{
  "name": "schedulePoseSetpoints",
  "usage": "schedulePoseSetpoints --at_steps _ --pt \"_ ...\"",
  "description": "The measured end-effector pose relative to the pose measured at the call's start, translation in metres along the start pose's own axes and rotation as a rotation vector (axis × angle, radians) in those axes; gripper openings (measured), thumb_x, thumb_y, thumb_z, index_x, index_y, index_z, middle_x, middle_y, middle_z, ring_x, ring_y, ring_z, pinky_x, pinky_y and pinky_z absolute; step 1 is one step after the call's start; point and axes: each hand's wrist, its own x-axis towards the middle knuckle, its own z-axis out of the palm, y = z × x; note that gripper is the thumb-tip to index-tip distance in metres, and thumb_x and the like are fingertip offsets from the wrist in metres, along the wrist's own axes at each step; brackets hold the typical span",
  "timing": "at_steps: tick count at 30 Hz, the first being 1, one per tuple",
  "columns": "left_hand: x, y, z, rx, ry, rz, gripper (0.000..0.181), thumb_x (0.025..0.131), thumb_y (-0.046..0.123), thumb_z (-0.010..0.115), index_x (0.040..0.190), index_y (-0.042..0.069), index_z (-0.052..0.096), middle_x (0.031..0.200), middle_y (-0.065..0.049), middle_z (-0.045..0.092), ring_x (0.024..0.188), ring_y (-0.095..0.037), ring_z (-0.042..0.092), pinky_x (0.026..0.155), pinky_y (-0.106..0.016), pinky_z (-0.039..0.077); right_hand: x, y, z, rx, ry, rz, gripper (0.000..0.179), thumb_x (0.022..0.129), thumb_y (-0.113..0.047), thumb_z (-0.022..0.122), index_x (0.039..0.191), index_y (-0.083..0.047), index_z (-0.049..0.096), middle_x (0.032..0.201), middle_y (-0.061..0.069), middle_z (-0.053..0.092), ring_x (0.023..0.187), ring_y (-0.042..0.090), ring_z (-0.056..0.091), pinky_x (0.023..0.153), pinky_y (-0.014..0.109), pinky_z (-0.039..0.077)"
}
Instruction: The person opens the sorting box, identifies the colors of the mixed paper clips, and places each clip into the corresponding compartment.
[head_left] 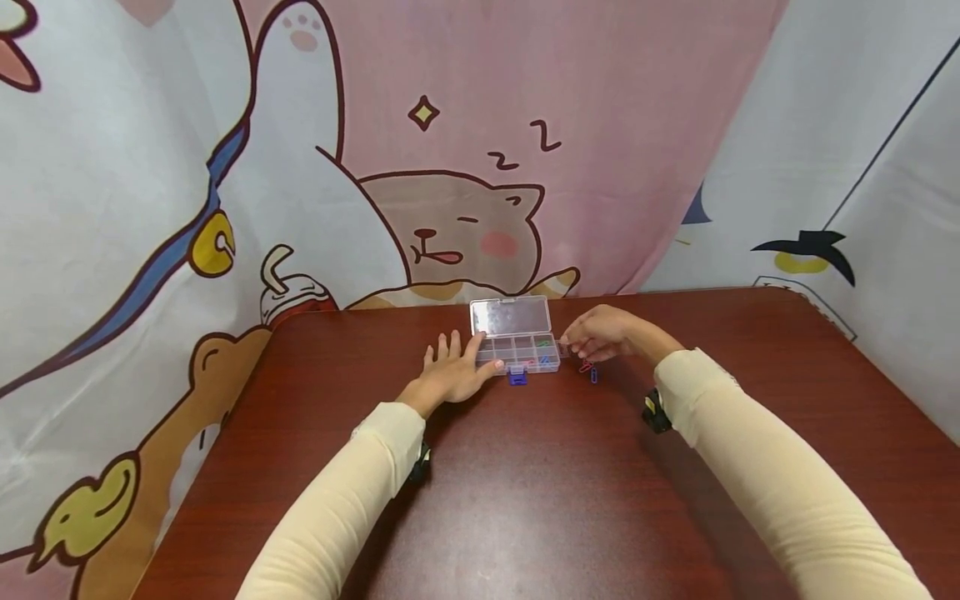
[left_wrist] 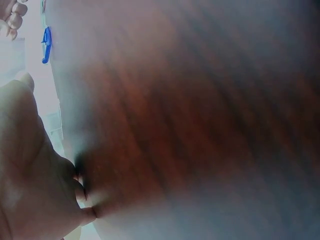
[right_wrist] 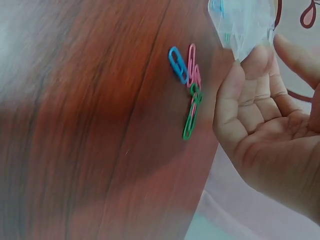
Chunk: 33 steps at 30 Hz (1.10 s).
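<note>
Nearest the camera, two cream sleeves [head_left: 780, 467] are stretched over the brown table [head_left: 495, 517]. The clear compartment box [head_left: 504, 354], its lid [head_left: 510, 317] raised, is flanked by both hands. Its left end is touched by the left hand [head_left: 448, 375], fingers spread wide. At its right end the right hand [head_left: 603, 329] is held with fingers bent; whether anything is pinched there cannot be told. Beside that hand, a blue clip [right_wrist: 178, 65], pink clips [right_wrist: 191, 62] and green clips [right_wrist: 190, 120] are seen loose on the table; more are contained in the box's right-hand compartments.
</note>
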Motion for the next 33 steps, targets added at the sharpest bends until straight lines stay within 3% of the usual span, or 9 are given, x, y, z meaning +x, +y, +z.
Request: schedulePoseSetpoints --at_steps 13,25,33 --pt "0.0 -0.001 0.001 -0.009 0.014 0.002 0.079 0.094 0.073 0.023 0.157 0.031 0.002 0.162 -0.021 0.002 0.148 -0.041 -0.002 0.117 -0.058 0.001 -0.006 0.024 -0.01 -0.045 0.018 0.003 0.022 0.091 -0.016 0.061 0.104 0.0 0.067 0.076 0.001 0.063 0.067 0.013 0.06 0.066 0.03 0.053" --pt "0.002 -0.001 0.004 -0.004 0.012 0.002 0.08 0.093 0.074 0.021 0.157 0.031 0.001 0.162 -0.021 0.001 0.148 -0.041 -0.002 0.117 -0.058 0.001 -0.009 0.031 -0.001 -0.219 0.012 -0.024 0.015 0.089 -0.01 0.061 0.099 -0.002 0.07 0.076 0.0 0.066 0.065 0.014 0.059 0.059 0.029 0.05" --pt "0.002 -0.001 0.004 -0.003 0.016 0.004 0.08 0.093 0.074 0.022 0.157 0.031 0.001 0.162 -0.021 0.001 0.149 -0.04 -0.002 0.117 -0.058 0.001 -0.003 0.036 0.003 -0.323 0.035 -0.099 0.01 0.087 -0.009 0.063 0.09 -0.005 0.072 0.078 0.0 0.071 0.059 0.013 0.054 0.053 0.028 0.046"
